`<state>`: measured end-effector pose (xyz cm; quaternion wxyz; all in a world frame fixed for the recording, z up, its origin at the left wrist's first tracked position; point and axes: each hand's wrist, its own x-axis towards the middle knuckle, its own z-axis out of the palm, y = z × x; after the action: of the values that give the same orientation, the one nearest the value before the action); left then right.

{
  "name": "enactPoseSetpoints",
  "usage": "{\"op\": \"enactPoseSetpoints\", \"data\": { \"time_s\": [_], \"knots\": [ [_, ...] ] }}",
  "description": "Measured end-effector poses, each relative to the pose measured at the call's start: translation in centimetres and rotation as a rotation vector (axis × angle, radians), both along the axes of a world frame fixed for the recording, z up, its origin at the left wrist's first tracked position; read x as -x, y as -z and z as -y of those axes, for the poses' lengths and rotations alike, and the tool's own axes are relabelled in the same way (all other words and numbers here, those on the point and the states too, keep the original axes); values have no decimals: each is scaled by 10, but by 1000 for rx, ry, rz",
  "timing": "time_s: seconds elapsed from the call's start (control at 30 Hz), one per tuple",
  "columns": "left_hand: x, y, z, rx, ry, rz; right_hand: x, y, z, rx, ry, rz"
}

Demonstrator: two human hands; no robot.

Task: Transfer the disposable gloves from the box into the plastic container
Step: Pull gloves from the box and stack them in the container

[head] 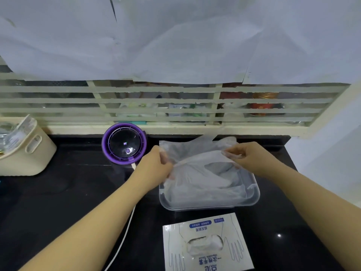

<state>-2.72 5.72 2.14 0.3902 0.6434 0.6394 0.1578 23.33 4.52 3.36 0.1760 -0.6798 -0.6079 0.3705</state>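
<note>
At 6 o'clock, nearest the camera, the flat white cardboard glove box with blue print (207, 227) lies on the glossy black countertop (58, 202). Crumpled film shows in its oval opening, so by my reading the box is not yet emptied. A white cable (121, 239) runs past its 9 o'clock side.

Just beyond the box, at its 12 o'clock and apart from it, sits the clear rectangular plastic container (254, 196). A loose layer of film already lies inside, so the transfer looks partly done.

Over the container both hands hold up a spread bunch of thin translucent disposable gloves (197, 159). The left hand (156, 163) is at its 9 o'clock edge, fingers curled and pinching the film. The right hand (248, 157) is at 3 o'clock, fingertips pinching the other edge. The bunch hangs partly into the container and partly over its far rim. Left to do, I judge: lower it in, then fetch the rest.

Nothing lies between box and container. A round purple appliance with a dark dome (125, 146) stands at the container's 10 o'clock, close to the left hand — the likeliest thing to brush. Farther off at 9 o'clock is a cream plastic basket (29, 153). Behind everything runs a cream slatted window frame (175, 110), with white paper sheets (175, 36) above it.
</note>
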Motion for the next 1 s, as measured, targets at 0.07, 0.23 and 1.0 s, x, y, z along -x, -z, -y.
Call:
{"op": "enactPoseSetpoints", "data": {
  "time_s": [0.07,0.23,1.0],
  "knots": [
    [-5,0,0,-34,25,-64,0,9,-5,16,-88,197],
    [-14,0,5,-365,176,-626,6,10,-7,26,-210,452],
    [-57,63,-38,165,812,-493,53,61,-45,256,-570,676]
  ]
}}
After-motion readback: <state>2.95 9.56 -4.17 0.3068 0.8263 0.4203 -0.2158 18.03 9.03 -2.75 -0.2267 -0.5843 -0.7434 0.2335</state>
